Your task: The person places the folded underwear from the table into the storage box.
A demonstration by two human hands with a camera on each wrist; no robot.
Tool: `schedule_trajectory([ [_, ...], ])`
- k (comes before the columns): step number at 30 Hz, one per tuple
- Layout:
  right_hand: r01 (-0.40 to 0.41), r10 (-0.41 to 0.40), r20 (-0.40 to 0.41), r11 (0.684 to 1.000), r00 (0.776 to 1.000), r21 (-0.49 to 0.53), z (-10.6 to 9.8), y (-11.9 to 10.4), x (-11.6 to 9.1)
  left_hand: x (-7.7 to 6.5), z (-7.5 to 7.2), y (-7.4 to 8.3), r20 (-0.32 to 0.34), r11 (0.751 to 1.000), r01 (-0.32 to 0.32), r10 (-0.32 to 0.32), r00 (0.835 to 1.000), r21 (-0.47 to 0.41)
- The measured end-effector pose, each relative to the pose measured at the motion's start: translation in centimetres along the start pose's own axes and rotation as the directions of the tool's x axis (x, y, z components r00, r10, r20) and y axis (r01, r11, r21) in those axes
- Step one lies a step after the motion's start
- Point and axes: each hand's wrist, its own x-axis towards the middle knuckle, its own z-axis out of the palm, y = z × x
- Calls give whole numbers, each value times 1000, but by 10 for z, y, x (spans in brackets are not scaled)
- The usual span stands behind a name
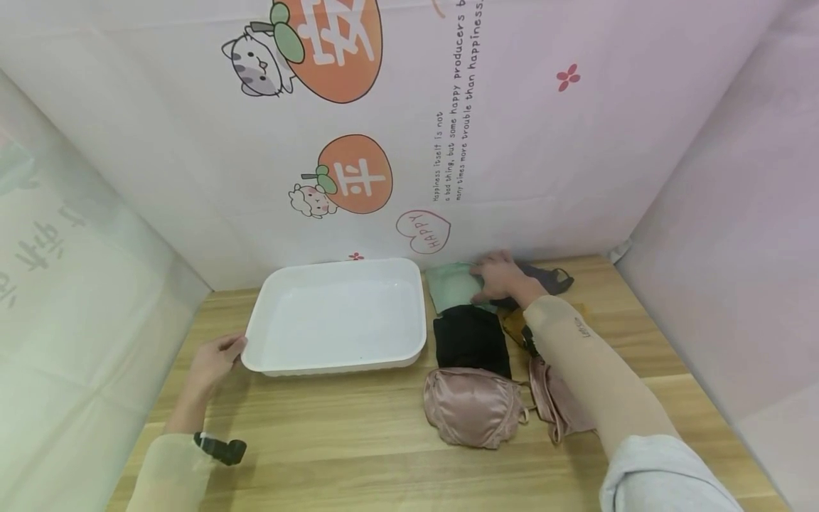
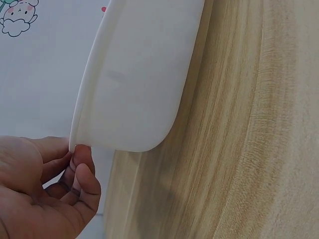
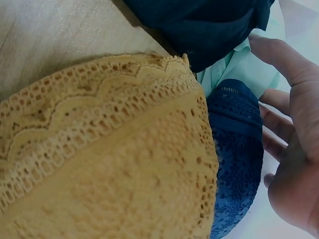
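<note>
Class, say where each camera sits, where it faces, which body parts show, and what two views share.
Head: on the head, facing forward and down at the white tray and garments; left hand, right hand, forearms show.
Left wrist: on that wrist, facing the tray's outer side and wooden tabletop; only the left hand shows.
Right wrist: on that wrist, facing the yellow lace garment; part of the right hand shows.
Shared: head and left wrist show the left hand holding the tray's rim.

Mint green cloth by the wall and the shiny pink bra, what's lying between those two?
A black cloth lies between the mint green cloth and the shiny pink bra; the head view shows it.
</note>
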Motion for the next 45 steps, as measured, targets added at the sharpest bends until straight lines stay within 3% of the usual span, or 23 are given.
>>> schedule_trajectory([
  [20, -17, 17, -26, 1000, 1000, 17, 3, -2, 2, 1, 0, 2, 1, 1000, 12, -12, 1000, -28],
  [36, 47, -32, -194, 996, 980, 72, 11, -7, -3, 1, 2, 1, -11, 999, 24, -24, 1000, -25],
  [45, 97, -53, -306, 987, 951, 130, 6, -5, -2, 1, 2, -1, -12, 999, 20, -21, 1000, -26],
])
